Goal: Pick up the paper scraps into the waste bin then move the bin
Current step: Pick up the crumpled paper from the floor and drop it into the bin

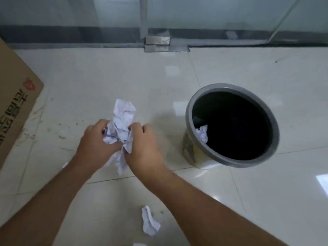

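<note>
A bundle of crumpled white paper scraps [123, 119] is held between both my hands above the tiled floor. My left hand [96, 142] grips its left side and my right hand [143, 146] grips its right side. To the right stands a round waste bin [190, 112] with a grey rim and dark inside; one white scrap [203, 134] lies inside against its near wall. Another crumpled scrap [149, 221] lies on the floor below my arms. A small scrap [64, 165] peeks out beside my left forearm, and another shows at the bottom edge [139, 244].
A large cardboard box [16, 103] with red print lies at the left. A glass wall with a metal door fitting [158, 42] runs along the back. The floor is glossy white tile [266, 192] with some dirt marks near the box.
</note>
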Tool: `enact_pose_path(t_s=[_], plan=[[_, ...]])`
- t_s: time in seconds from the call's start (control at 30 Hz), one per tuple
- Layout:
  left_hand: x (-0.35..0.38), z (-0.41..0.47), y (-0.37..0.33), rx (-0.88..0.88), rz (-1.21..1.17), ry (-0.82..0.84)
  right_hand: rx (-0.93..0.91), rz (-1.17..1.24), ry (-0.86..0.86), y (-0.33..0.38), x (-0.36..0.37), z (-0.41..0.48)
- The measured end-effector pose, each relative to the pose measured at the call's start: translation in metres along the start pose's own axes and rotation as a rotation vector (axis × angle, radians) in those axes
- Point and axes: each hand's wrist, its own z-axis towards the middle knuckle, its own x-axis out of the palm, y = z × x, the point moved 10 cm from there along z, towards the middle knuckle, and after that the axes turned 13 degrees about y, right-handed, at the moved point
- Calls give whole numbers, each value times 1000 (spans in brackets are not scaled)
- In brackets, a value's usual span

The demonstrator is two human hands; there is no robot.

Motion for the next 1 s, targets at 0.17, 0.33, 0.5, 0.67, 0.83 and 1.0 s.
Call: enact_pose_path(t_s=[0.17, 0.33, 0.5, 0.67, 0.83, 1.0], plan=[[-32, 12, -182, 291, -163, -95, -150, -79, -295, 44, -193, -9], [69, 8, -286, 431, -244, 4, -52, -187, -389, -36, -295, -74], [187, 17, -264, 212, -246, 298, 141, -154, -247, -145, -282, -92], [195, 11, -234, 168, -136, 581, 423, -240, 74, -194, -242, -94], [94, 7, -234, 289, -478, 422, 224, -323, -256, -113, -253, -81], [2, 11, -68, 63, -259, 168, -348, -320, -162, 10, -118, -79]])
